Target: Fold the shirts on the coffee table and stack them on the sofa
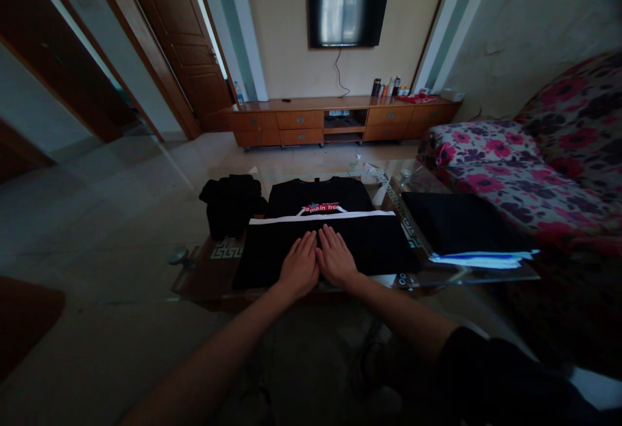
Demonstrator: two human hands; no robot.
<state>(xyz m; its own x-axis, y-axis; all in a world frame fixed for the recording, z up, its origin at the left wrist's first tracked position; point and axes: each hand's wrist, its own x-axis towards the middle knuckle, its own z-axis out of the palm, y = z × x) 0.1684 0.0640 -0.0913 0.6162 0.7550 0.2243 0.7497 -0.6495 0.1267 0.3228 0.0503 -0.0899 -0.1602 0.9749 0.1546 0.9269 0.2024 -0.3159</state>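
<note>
A black T-shirt point(286, 199) with a red and white chest print lies on the glass table, its collar toward the television. The near part of the shirt is folded up over itself, and a white strip runs along the fold's far edge. My left hand point(300, 264) rests flat on this folded black part, fingers stretched out and pointing away from me. Right beside it, my right hand point(335, 257) lies flat too, thumbs close together. Neither hand grips anything.
A bunched black garment point(233, 199) sits at the table's left. Folded dark clothes point(461, 225) are stacked at the right of the glass table point(505, 275). A flowered sofa point(500, 153) stands at the right, a wooden TV cabinet point(301, 121) at the back.
</note>
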